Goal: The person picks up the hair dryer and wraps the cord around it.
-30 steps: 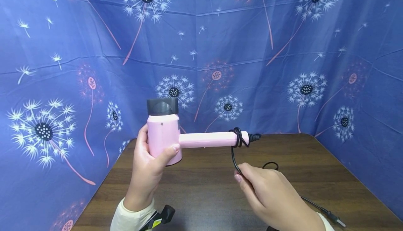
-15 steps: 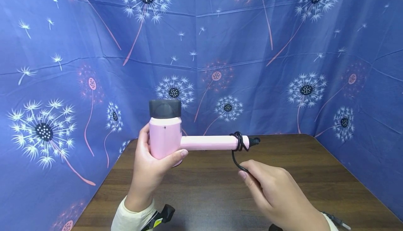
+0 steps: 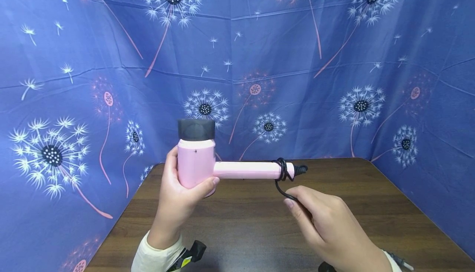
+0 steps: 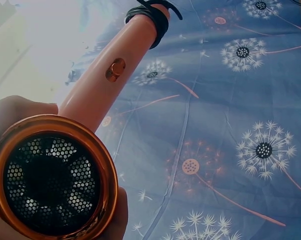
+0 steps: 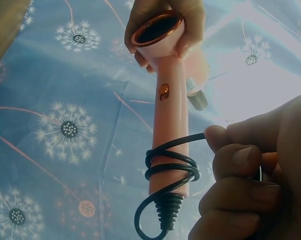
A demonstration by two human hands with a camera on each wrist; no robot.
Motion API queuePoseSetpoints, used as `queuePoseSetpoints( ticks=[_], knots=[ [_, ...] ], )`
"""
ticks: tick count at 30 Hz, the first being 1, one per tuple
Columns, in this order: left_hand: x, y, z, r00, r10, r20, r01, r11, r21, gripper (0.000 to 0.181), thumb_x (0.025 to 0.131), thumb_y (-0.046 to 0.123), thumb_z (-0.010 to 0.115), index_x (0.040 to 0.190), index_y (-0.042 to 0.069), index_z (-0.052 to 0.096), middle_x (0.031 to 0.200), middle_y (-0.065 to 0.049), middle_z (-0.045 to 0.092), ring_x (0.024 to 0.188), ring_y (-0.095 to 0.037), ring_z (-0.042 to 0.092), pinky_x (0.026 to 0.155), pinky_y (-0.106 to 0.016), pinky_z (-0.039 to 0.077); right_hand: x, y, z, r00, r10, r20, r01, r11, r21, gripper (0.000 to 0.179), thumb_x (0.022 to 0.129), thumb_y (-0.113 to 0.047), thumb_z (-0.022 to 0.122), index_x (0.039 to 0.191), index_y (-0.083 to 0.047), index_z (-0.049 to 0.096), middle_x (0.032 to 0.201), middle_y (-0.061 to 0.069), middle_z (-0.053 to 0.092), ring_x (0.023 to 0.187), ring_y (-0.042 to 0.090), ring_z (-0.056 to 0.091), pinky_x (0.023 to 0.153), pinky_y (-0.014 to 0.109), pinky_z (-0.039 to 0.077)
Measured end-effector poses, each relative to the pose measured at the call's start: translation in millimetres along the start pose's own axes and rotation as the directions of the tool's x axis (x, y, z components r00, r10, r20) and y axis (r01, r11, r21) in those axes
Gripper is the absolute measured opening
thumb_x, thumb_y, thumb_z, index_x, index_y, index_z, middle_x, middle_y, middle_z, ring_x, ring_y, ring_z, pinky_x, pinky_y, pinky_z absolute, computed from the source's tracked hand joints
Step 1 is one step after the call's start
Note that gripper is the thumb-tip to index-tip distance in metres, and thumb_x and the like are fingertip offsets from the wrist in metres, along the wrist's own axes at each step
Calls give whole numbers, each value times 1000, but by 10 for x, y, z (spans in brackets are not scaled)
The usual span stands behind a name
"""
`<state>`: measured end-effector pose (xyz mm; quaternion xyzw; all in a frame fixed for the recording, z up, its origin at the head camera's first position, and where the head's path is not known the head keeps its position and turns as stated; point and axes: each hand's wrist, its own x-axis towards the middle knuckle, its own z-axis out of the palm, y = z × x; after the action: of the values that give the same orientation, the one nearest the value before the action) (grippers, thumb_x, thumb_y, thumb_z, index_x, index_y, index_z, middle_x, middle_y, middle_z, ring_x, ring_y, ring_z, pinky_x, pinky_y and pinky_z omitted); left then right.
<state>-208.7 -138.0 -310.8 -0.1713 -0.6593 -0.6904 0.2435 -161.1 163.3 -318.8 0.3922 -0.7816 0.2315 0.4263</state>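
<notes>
A pink hair dryer (image 3: 194,162) with a dark nozzle (image 3: 196,130) is held above the table, its handle (image 3: 246,170) pointing right. My left hand (image 3: 178,200) grips the dryer's body, thumb across its front. The left wrist view shows the meshed round end (image 4: 53,182) with a copper rim and a copper switch (image 4: 115,70) on the handle. Several turns of black cord (image 5: 173,172) wrap the handle's end beside the ribbed strain relief (image 5: 168,207). Just below that end, my right hand (image 3: 330,222) pinches the cord between thumb and curled fingers.
A brown wooden table (image 3: 252,230) lies beneath both hands. The cord's plug (image 3: 402,261) shows beside the right sleeve, near the table's front right. Blue dandelion-print cloth (image 3: 237,49) hangs behind and at both sides.
The hair dryer and left hand have shifted slightly down and right. My right hand, still pinching the cord, has moved slightly right. The plug has slid right, and the sleeve now partly covers it.
</notes>
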Motion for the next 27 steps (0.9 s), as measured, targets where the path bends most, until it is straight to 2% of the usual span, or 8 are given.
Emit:
queuePoseSetpoints(
  ticks=[4, 9, 12, 15, 22, 27],
  knots=[
    [-2, -14, -7, 1000, 0, 4, 0, 998, 65, 99, 68, -2, 92, 148, 30, 44, 123, -7, 64, 101, -32, 66, 77, -40, 62, -5, 7, -2, 1000, 2, 4, -2, 1000, -7, 9, 99, -10, 65, 104, -17, 68, 81, -17, 54, 67, -7, 44, 61, 8, 38],
    [-4, -31, -25, 999, 8, 42, -14, 991, 132, 101, 67, 3, 94, 150, 31, 42, 121, -5, 63, 100, -30, 64, 77, -39, 61, -20, 11, -16, 998, 50, 42, -49, 999, -17, 22, 93, -3, 70, 109, -18, 69, 81, -17, 54, 67, -6, 44, 61, 8, 38],
    [0, -41, -32, 998, 6, 70, -16, 990, 142, 102, 68, 4, 95, 150, 31, 42, 120, -6, 61, 100, -31, 63, 74, -41, 62, -24, 15, -26, 995, 82, 55, -81, 996, -27, 26, 90, -2, 72, 109, -19, 70, 82, -17, 54, 65, -6, 43, 60, 7, 36],
    [5, -48, -34, 996, -3, 90, -10, 989, 148, 102, 68, 5, 95, 151, 30, 42, 119, -8, 60, 99, -32, 62, 71, -42, 63, -17, 29, -32, 995, 90, 38, -89, 995, -34, 24, 91, -4, 74, 108, -20, 70, 83, -18, 55, 65, -6, 41, 60, 8, 35],
    [3, -38, -31, 991, -20, 129, 3, 992, 126, 103, 67, 3, 94, 151, 30, 42, 119, -10, 59, 98, -35, 63, 67, -45, 64, 17, 101, -39, 998, 51, -35, -51, 999, -13, 13, 94, -12, 73, 105, -19, 72, 87, -19, 58, 66, -9, 39, 59, 7, 33],
    [-3, -25, -41, 990, -18, 137, -2, 989, 145, 103, 67, 3, 94, 152, 31, 42, 118, -10, 60, 98, -34, 63, 69, -44, 63, 34, 141, -47, 997, 45, -57, -46, 999, -4, 8, 95, -16, 74, 103, -18, 72, 84, -19, 55, 66, -10, 39, 57, 5, 32]
  ],
)
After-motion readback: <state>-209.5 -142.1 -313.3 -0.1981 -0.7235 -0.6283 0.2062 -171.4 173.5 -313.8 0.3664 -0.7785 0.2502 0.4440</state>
